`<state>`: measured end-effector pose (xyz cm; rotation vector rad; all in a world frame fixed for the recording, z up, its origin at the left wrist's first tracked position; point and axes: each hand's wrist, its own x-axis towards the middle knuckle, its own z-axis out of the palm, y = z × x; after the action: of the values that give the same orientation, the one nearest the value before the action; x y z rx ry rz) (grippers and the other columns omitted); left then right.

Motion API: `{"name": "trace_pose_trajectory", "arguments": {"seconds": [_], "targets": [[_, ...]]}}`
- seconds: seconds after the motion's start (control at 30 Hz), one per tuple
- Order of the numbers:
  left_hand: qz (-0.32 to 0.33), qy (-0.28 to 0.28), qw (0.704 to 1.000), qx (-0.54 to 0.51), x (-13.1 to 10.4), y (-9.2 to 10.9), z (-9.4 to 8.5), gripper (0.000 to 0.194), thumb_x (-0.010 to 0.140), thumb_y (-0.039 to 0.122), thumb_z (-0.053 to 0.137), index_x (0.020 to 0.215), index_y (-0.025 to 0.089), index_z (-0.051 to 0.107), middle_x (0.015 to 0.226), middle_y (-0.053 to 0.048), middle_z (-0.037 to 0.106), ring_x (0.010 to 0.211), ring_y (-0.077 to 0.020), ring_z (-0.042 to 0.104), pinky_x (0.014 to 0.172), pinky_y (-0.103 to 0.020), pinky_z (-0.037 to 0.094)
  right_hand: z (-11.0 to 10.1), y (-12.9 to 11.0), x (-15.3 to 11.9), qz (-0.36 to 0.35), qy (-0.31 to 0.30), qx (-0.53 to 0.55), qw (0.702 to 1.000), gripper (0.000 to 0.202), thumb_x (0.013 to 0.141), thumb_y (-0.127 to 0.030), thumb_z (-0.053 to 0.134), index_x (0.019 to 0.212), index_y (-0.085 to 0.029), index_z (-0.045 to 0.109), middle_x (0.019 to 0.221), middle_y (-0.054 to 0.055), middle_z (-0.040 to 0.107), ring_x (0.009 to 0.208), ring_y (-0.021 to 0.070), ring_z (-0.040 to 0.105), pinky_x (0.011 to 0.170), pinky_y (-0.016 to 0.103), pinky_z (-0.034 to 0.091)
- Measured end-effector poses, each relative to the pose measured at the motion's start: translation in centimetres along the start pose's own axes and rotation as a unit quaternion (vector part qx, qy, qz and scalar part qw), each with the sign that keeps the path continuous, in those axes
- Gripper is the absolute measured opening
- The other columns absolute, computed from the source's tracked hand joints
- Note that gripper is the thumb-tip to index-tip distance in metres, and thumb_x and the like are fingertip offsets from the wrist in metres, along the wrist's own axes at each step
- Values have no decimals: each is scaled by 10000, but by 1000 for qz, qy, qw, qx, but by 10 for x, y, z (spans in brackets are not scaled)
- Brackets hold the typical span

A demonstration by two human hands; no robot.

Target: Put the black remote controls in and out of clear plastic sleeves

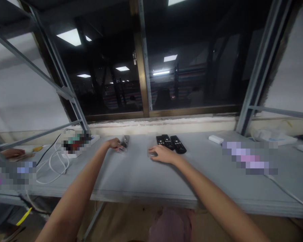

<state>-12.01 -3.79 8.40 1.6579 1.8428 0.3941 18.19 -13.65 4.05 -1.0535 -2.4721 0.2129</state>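
My left hand (114,144) is at the far side of the grey table, its fingers closed at a dark, slim item in clear plastic (125,142). Its exact kind is too blurred to read. Further right, my right hand (163,154) lies low over the tabletop with fingers curled on a clear plastic bag (150,152), whose contents, if any, I cannot make out. Just beyond that hand, black remote controls (168,141) with pale buttons lie side by side, partly covered by it. One more black remote control (178,144) rests at a slant to their right.
A white box-shaped item (216,139) and a pixelated patch with a white cable (288,191) are on the right. White cables (50,164) coil on the left, near another person's hand (13,153). Metal posts (252,77) flank the dark window.
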Motion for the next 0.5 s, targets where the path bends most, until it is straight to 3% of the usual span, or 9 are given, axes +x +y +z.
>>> {"name": "trace_pose_trajectory", "arguments": {"seconds": [0.17, 0.23, 0.3, 0.4, 0.43, 0.5], "targets": [[-26, 16, 982, 184, -13, 18, -11, 418, 500, 196, 790, 897, 152, 667, 512, -55, 627, 568, -245, 621, 580, -308, 445, 4, 3, 1, 24, 28, -53, 998, 275, 814, -86, 528, 987, -175, 723, 1014, 73, 719, 998, 202, 632, 908, 282, 421], [-10, 72, 955, 287, -22, 30, -10, 420, 492, 235, 812, 887, 169, 682, 601, -98, 664, 701, -300, 656, 663, -360, 468, 4, 3, 3, 36, 63, -77, 994, 211, 817, -94, 554, 898, -182, 728, 940, 68, 729, 943, 198, 636, 917, 299, 393], [53, 145, 924, 349, -34, 47, -3, 383, 546, 262, 798, 904, 189, 685, 774, -134, 700, 870, -321, 651, 765, -382, 459, 2, 3, 4, 47, 113, -88, 989, 166, 805, -87, 581, 824, -194, 706, 904, 51, 725, 920, 189, 625, 930, 320, 355], [218, 221, 910, 274, -54, 79, 24, 263, 800, 355, 595, 1013, 213, 654, 927, -110, 700, 955, -248, 631, 826, -326, 432, -3, 4, 4, 74, 207, -85, 972, 133, 786, -77, 585, 738, -192, 634, 842, 26, 697, 875, 180, 605, 847, 304, 351], [243, 234, 914, 225, -60, 91, 37, 284, 862, 404, 499, 956, 191, 663, 862, -107, 700, 901, -235, 640, 814, -317, 433, -6, 5, 4, 90, 243, -79, 963, 125, 798, -96, 572, 723, -190, 606, 815, 23, 681, 833, 176, 599, 792, 286, 356], [277, 215, 928, 123, -68, 111, 65, 506, 909, 498, 355, 705, 152, 662, 619, -103, 646, 750, -232, 647, 787, -318, 437, -13, 7, 2, 132, 327, -62, 934, 117, 841, -164, 531, 731, -196, 556, 771, 18, 645, 734, 167, 576, 701, 265, 353]]}}
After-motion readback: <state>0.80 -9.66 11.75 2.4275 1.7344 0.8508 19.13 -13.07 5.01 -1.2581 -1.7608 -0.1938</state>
